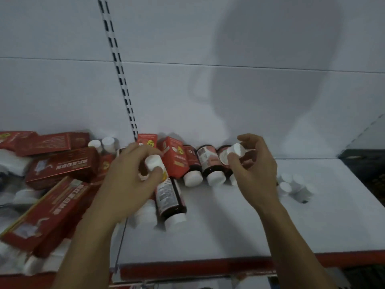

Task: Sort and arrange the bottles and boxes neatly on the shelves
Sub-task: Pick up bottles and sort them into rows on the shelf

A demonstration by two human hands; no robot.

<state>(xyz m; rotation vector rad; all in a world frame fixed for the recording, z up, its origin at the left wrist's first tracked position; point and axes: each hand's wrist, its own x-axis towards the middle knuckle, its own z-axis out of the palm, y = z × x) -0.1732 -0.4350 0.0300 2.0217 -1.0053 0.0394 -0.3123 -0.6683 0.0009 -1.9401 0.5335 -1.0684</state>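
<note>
My left hand (pixel 133 172) grips a bottle by its white cap (pixel 153 162), lifted over the pile near the middle of the white shelf (pixel 229 226). My right hand (pixel 254 165) holds another white-capped bottle (pixel 234 153) above the back of the shelf. A dark bottle (pixel 171 203) with a white cap lies on its side just below my left hand. Two more dark bottles (pixel 210 165) lie side by side against the back wall, caps toward me. A small red box (pixel 176 158) stands tilted between the hands.
Several long red boxes (pixel 60 163) lie jumbled on the left part of the shelf, with white bottles (pixel 108 143) behind them. A cluster of white bottles (pixel 295 186) stands at the right. The shelf has a red front edge (pixel 208 265). A slotted upright (pixel 118 69) runs up the back wall.
</note>
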